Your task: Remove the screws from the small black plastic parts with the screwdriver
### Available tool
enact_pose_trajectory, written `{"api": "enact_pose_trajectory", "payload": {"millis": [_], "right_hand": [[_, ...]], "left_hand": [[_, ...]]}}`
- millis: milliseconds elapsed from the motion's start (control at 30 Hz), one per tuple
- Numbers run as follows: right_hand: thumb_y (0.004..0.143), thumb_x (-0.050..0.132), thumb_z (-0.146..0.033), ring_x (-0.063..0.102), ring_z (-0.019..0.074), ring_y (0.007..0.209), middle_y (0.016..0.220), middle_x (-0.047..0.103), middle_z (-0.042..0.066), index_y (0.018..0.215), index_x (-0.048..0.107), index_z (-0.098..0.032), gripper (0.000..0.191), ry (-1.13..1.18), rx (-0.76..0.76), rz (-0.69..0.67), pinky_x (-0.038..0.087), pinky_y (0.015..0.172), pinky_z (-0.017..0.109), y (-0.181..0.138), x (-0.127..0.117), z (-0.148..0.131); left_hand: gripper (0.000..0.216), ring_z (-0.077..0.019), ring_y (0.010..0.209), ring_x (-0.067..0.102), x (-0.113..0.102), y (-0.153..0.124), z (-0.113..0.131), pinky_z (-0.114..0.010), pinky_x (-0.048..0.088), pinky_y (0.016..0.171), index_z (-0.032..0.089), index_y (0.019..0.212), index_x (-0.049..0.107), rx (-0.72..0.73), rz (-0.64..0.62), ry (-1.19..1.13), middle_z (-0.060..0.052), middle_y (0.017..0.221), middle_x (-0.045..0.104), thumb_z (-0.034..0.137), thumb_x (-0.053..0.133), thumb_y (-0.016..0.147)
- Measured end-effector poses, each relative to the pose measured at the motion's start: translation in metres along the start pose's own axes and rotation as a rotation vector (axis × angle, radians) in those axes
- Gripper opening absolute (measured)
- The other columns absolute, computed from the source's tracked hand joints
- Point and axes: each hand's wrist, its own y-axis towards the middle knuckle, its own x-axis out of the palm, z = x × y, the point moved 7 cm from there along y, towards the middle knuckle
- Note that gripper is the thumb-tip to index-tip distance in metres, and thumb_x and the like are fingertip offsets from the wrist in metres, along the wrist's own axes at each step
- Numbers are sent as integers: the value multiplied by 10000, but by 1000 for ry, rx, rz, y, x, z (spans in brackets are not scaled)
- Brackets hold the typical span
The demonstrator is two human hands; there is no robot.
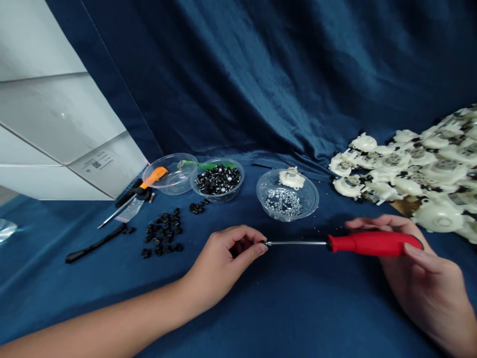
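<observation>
A screwdriver (367,243) with a red handle lies level in my right hand (425,268), its handle between the thumb and fingers. The metal shaft points left to my left hand (231,253), whose thumb and forefinger are pinched on a small dark part (264,243) at the screwdriver's tip. Most of that part is hidden by the fingers. Just beyond the shaft stands a clear bowl (311,206) of small silver screws (283,202), with one white plastic piece (291,178) at its back rim.
Many white plastic housings (443,169) are heaped at the right. A bowl of black-and-silver parts (218,179), another clear bowl (175,186), an orange-handled screwdriver (154,176) and loose black pieces (164,233) lie left of centre. White boxes (55,109) stand far left.
</observation>
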Motion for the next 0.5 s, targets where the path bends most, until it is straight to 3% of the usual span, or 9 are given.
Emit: {"api": "enact_pose_trajectory", "payload": {"millis": [133, 200, 300, 400, 500], "right_hand": [[841, 793, -608, 715, 343, 936, 878, 786, 14, 818, 808, -372, 238, -281, -56, 43, 598, 971, 421, 10, -26, 7], [861, 761, -648, 708, 379, 974, 872, 785, 38, 769, 785, -350, 313, -382, -80, 30, 572, 1010, 464, 13, -29, 8], [825, 749, -676, 718, 411, 1146, 1038, 841, 54, 923, 825, -355, 344, -248, -67, -12, 579, 1013, 477, 11, -18, 5], [752, 825, -603, 749, 374, 1144, 1076, 858, 23, 966, 810, -389, 303, -80, -48, -17, 597, 987, 431, 7, -11, 4], [829, 785, -614, 750, 374, 1066, 1003, 839, 53, 863, 817, -349, 268, -241, -121, -47, 589, 944, 431, 8, -16, 3]], "left_hand": [[173, -176, 750, 635, 0, -1, 3, -287, 467, 680, 226, 1027, 826, 22, 4, 5, -11, 861, 762, 383, 754, 1009], [149, -169, 741, 635, 0, -2, 6, -288, 468, 684, 229, 1022, 832, 49, 2, 21, -10, 882, 771, 358, 759, 1004], [148, -173, 753, 645, 0, -2, 8, -291, 473, 692, 229, 1023, 831, 46, 10, 31, -11, 893, 775, 358, 760, 1008], [170, -182, 774, 647, -1, -2, 5, -295, 478, 701, 229, 1032, 828, 22, 21, 27, -12, 883, 766, 383, 756, 1016], [169, -178, 757, 635, 0, -1, 4, -291, 470, 688, 230, 1021, 830, 22, 15, 19, -9, 869, 762, 385, 763, 1010]]}}
